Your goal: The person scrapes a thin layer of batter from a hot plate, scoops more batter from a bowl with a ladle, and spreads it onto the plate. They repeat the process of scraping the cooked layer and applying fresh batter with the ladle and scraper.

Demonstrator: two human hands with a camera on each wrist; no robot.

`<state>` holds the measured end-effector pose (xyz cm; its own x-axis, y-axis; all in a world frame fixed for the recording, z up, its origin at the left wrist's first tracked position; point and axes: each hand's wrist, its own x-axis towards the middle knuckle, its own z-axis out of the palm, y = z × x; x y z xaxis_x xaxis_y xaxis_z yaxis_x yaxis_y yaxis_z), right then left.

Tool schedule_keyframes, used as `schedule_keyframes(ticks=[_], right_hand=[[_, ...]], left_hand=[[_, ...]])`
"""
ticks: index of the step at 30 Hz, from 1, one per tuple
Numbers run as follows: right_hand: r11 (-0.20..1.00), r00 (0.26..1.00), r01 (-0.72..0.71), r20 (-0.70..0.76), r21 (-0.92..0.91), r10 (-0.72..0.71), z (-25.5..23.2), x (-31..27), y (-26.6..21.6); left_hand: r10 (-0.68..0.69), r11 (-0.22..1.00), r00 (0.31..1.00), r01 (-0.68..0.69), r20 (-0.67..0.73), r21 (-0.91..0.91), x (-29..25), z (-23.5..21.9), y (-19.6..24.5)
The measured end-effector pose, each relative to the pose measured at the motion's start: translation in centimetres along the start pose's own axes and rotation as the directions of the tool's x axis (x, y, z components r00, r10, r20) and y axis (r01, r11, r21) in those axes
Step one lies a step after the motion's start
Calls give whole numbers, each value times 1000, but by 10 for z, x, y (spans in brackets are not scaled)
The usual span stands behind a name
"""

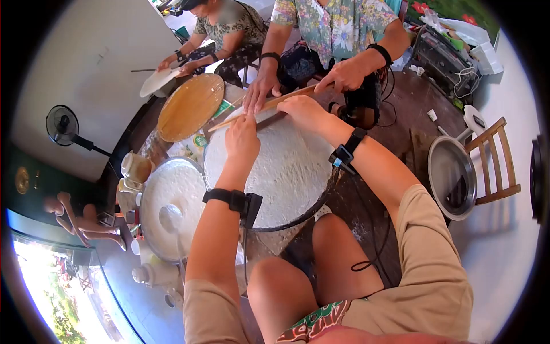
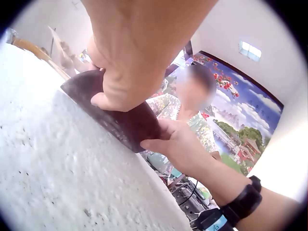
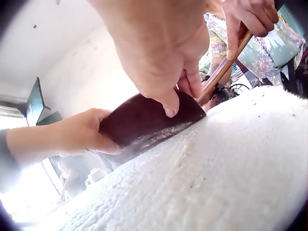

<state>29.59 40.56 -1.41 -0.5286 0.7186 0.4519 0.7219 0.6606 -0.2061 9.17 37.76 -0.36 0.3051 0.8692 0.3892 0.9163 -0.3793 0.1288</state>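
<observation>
A dark, half-moon scraper (image 2: 127, 122) spans both my hands at the far side of a round, bumpy white surface (image 1: 281, 178). My left hand (image 1: 243, 139) pinches one end, thumb on the near face. The other end is gripped by my right hand (image 1: 306, 113), its thumb also in front. White residue marks the scraper's lower edge, which lies along the white surface in the right wrist view. Just beyond, a person opposite holds a long wooden stick (image 3: 220, 76) with one hand (image 1: 346, 74); their other hand (image 1: 260, 92) reaches down beside it.
A wide pan (image 1: 150, 189) of white batter with a ladle (image 1: 171, 217) stands at left, near several jars (image 1: 136, 166). A round wooden board (image 1: 192, 109) leans behind. At right, a metal basin (image 1: 438, 172) sits by a wooden chair (image 1: 497, 155). Cables hang from my wrists.
</observation>
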Motion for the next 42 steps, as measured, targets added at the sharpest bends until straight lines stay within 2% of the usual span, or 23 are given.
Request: schedule_keyframes(ticks=[3,6,9,14,21,24,33,37,39,40,42], right_hand=[[999,1000,26,-12,-23,-26,1,-11,-10],[995,999,16,34,-101,-13,-8,-28,-24],[996,1000,19,14,-86,-18,-14,-50,-40],[993,997,-59,48,-102,64,-26,-90,-89],[990,998,-47,43,-130,53,-33,-119,-150],[985,995,-17,99,-172,34,-38,-128,-173],[983,999,-15,31,-183,21,-27,-155,-225],[994,995,-38,85,-105,47,-39,-151,-240],[997,993,-46,109,-54,51,-47,-131,-234],[998,992,-48,116,-33,52,-53,-114,-231],[998,995,-63,83,15,62,-54,-73,-217]], left_hand=[[56,996,989,-64,139,54,-7,-3,1],[136,990,986,-138,101,10,-18,-8,7],[190,982,977,-189,96,-16,-37,-18,18],[285,954,953,-273,101,-123,-75,-37,23],[322,934,943,-301,87,-194,-127,-61,22],[353,923,930,-328,104,-200,-145,-64,16],[347,920,928,-309,136,-241,-197,-86,10],[310,931,934,-260,179,-256,-201,-102,1],[282,938,934,-220,221,-267,-193,-112,-10],[251,933,949,-183,194,-311,-179,-115,-20],[254,943,958,-214,132,-256,-140,-118,-44]])
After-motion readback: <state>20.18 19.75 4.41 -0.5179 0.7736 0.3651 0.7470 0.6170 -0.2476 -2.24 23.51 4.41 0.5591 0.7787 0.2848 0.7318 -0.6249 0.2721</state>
